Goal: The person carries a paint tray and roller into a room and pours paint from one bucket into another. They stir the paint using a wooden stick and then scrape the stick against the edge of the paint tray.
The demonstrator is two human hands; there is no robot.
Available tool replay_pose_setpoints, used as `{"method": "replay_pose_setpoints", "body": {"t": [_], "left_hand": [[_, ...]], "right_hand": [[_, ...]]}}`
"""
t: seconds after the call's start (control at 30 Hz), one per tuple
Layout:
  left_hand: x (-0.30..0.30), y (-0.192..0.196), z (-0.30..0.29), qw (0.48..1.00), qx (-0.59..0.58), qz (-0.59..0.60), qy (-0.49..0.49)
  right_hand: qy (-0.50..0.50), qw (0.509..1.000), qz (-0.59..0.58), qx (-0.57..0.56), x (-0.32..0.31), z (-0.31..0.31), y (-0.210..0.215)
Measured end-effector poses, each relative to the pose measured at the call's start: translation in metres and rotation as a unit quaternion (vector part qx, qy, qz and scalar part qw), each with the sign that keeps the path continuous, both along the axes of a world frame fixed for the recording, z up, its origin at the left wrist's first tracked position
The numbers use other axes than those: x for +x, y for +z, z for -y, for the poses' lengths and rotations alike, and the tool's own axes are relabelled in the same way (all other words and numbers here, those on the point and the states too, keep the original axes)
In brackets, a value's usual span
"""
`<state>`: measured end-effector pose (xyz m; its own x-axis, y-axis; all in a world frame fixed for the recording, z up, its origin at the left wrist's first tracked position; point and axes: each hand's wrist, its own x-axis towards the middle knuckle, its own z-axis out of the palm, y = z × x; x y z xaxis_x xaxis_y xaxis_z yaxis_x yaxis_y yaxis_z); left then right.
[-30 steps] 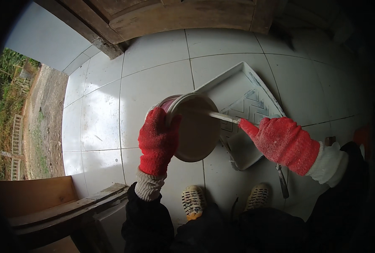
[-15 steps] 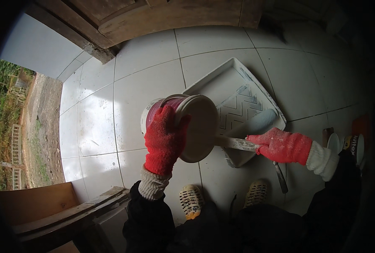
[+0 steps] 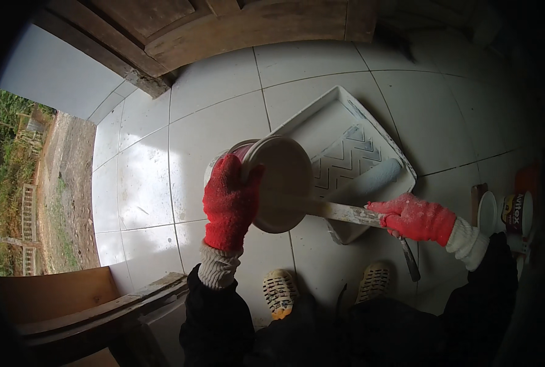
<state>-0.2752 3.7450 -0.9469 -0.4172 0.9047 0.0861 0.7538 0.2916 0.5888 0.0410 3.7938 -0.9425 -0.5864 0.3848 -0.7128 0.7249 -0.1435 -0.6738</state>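
My left hand (image 3: 232, 202), in a red work glove, is closed around the side and rim of a paint bucket (image 3: 291, 214). The bucket is tipped on its side above the floor, its pale mouth turned to the right. In my right hand (image 3: 416, 220), also red-gloved, is a paint-stained flat stick (image 3: 352, 214). Its far end reaches into the bucket's mouth and is blurred there. Behind and below lies a white paint tray (image 3: 306, 116) with a ridged slope. A pale blue-grey paint roller (image 3: 379, 174) rests in it, with its dark handle (image 3: 410, 260) sticking out under my right hand.
Pale floor tiles (image 3: 217, 104) surround the tray. A wooden door (image 3: 254, 33) stands along the far side. An opening to outdoors (image 3: 64, 196) is at the left, above a wooden frame (image 3: 107, 309). Cans (image 3: 517, 213) stand at the right. My shoes (image 3: 279, 293) are below.
The bucket has shifted slightly left and its mouth faces me more. My right hand has moved a little right and down, and the stick's end now overlaps the bucket's mouth.
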Motion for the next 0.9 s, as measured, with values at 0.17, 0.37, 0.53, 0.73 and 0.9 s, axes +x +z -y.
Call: {"method": "replay_pose_setpoints", "body": {"t": [0.17, 0.37, 0.53, 0.73, 0.9], "left_hand": [[-0.005, 0.003, -0.005, 0.998, 0.010, 0.038, 0.041], [-0.021, 0.003, -0.015, 0.991, 0.009, 0.088, 0.096], [-0.025, -0.003, -0.031, 0.992, -0.007, 0.053, 0.116], [-0.024, 0.000, -0.046, 0.989, -0.018, 0.035, 0.139], [-0.024, 0.001, -0.057, 0.988, -0.024, 0.024, 0.149]], "right_hand": [[-0.080, 0.995, -0.034, -0.040, 0.011, 0.016, 0.001], [-0.146, 0.988, -0.019, -0.053, 0.018, 0.020, 0.010], [-0.159, 0.986, -0.050, -0.026, 0.031, 0.019, 0.015], [-0.220, 0.974, -0.049, -0.034, 0.039, 0.017, 0.043], [-0.277, 0.960, -0.015, -0.039, 0.050, 0.019, 0.061]]}}
